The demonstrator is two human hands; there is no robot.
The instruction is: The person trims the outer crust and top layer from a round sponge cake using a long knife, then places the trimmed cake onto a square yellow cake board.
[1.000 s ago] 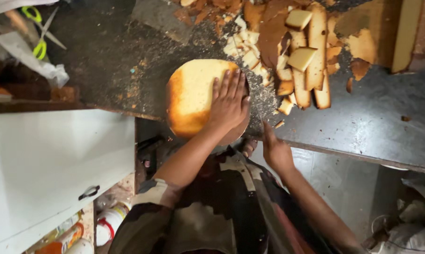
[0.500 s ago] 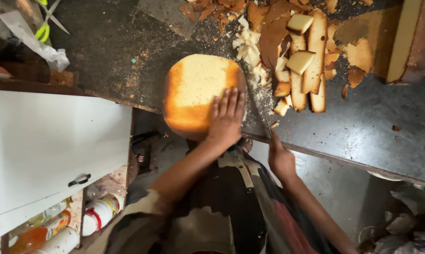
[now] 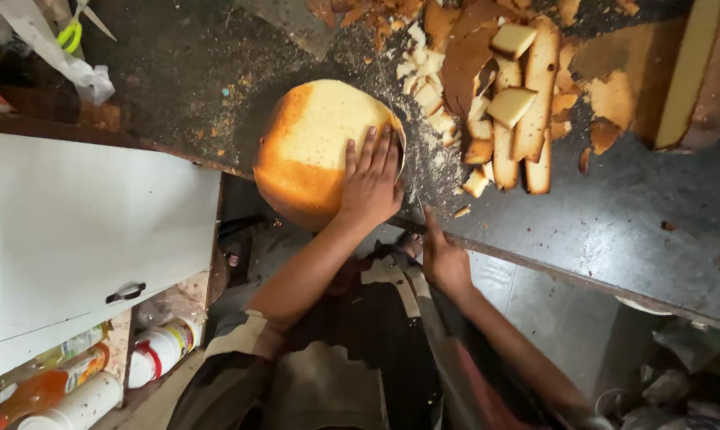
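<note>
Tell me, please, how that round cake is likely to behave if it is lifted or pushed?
The round cake looks soft and crumbly: crumbs and trimmed pieces litter the counter. It overhangs the counter edge, so a push could probably tip it off. The left hand lies flat on top, perhaps steadying it.

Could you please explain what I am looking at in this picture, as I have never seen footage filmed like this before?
There is no machine here: a person wears a camera on the head, so you look straight down past the chest at two bare hands. The left hand lies flat, fingers spread, on top of a round sponge cake, pale above and browned along its side. The cake sits at the edge of a dark worktop. The right hand is at that edge beside the cake and seems to grip a thin knife; the blade is hard to make out. Further back lie cake trimmings, strips and crusts, among crumbs. At lower left, bottles stand below a white cabinet door.
</note>
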